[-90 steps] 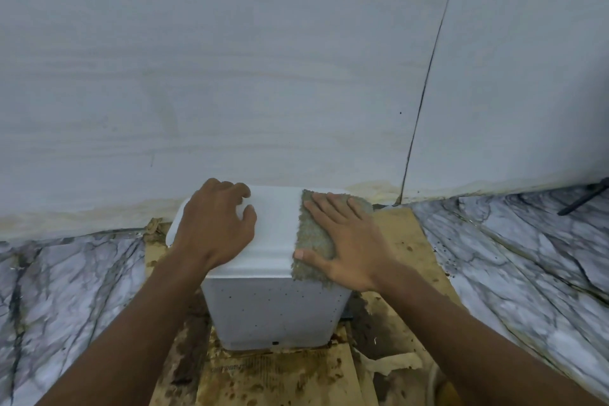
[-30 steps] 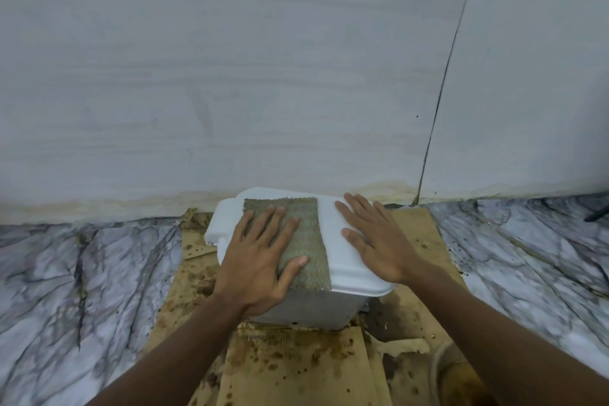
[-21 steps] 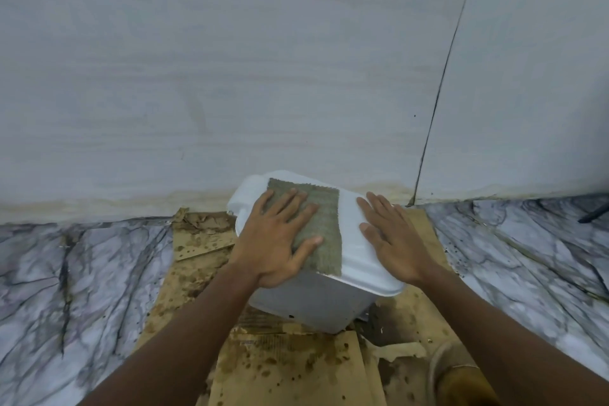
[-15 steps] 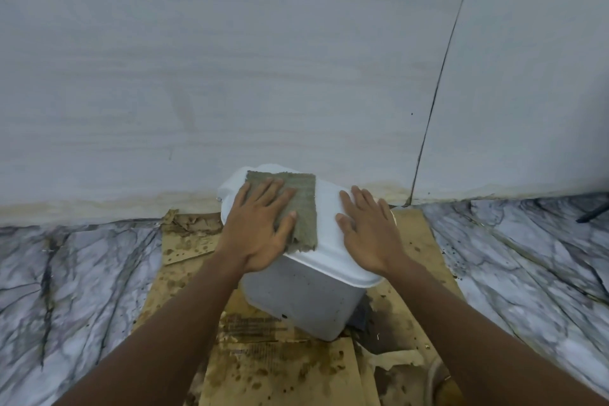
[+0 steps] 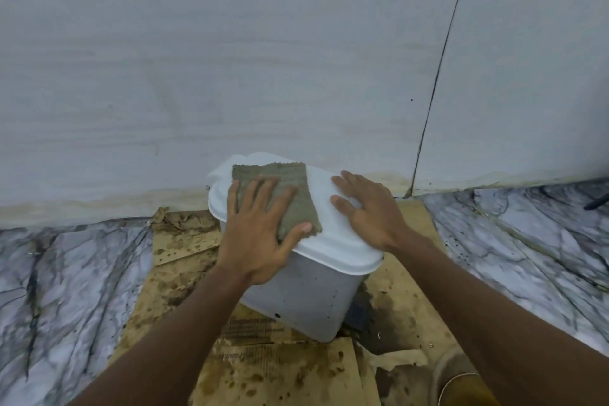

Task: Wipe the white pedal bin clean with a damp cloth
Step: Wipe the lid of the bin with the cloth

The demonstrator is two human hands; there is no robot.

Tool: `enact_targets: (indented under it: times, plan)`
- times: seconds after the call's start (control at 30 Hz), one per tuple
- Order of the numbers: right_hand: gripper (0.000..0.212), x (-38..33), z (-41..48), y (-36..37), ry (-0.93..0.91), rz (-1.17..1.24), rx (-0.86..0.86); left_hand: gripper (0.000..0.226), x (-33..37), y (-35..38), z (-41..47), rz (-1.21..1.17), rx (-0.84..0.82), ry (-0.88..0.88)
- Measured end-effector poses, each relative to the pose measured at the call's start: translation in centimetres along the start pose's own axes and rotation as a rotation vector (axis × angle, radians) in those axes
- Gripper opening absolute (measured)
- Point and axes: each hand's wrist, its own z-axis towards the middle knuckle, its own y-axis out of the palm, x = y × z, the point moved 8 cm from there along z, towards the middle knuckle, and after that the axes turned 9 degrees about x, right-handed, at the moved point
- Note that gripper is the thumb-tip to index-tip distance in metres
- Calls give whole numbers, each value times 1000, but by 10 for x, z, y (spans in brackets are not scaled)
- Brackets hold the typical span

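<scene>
The white pedal bin (image 5: 316,300) stands on stained cardboard near the wall, turned so one corner faces me, its lid shut. A grey-green cloth (image 5: 290,184) lies flat on the left part of the lid. My left hand (image 5: 260,234) presses flat on the cloth with fingers spread. My right hand (image 5: 369,208) rests flat on the bare right part of the lid, fingers apart, holding nothing. The pedal is hidden from me.
Stained, damp cardboard (image 5: 273,369) covers the floor under the bin. Marble-patterned floor (image 5: 66,290) lies on both sides. A pale wall (image 5: 263,59) with a dark vertical seam rises right behind the bin. A round yellowish container rim (image 5: 461,382) shows at the bottom right.
The cloth went from under my right hand to under my left hand. The bin has been turned so a corner faces me. My left hand has slid slightly toward me on the cloth.
</scene>
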Motion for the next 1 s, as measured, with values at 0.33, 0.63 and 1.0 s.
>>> enact_targets:
  times: [0.33, 0.63, 1.0]
  plan:
    - [64, -64, -47, 21, 57, -164, -7, 60, -65, -25, -5, -201, 77, -70]
    - [56, -61, -25, 23, -341, -175, -214, 76, -25, -22, -29, -268, -41, -289]
    - [68, -84, -84, 26, -126, -273, -45, 59, -13, -32, -51, -353, -113, -348]
